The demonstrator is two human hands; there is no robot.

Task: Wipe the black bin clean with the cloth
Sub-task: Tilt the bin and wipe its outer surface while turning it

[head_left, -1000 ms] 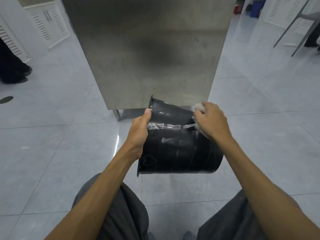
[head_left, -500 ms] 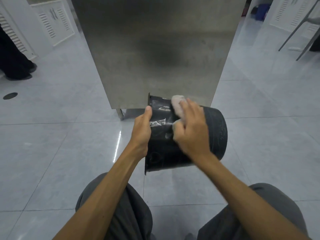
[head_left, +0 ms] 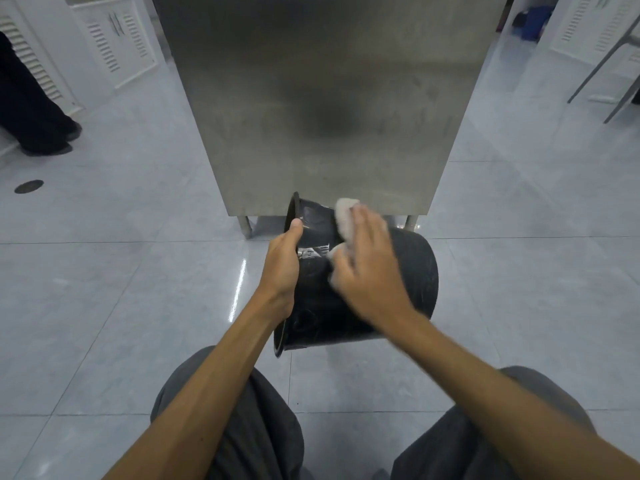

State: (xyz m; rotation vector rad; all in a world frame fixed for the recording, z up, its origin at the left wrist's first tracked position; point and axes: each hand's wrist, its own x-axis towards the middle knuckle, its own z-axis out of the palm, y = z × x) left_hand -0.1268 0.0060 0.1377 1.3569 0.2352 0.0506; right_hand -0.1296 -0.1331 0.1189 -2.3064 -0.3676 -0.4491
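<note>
The black bin lies tipped on its side above the floor, its open rim to the left and its round base to the right. My left hand grips the rim, thumb on top. My right hand presses a white cloth flat against the bin's outer wall near the rim; the cloth sticks out past the fingertips. The hand hides most of the cloth and the middle of the bin's wall.
A tall stainless steel cabinet on short legs stands right behind the bin. Grey glossy floor tiles lie all around. A person's dark legs stand far left, a round floor drain nearby, chair legs far right. My knees are below.
My right hand with the cloth has swept from the bin's right side leftward across its wall to near the rim. The bin has turned so its base shows on the right.
</note>
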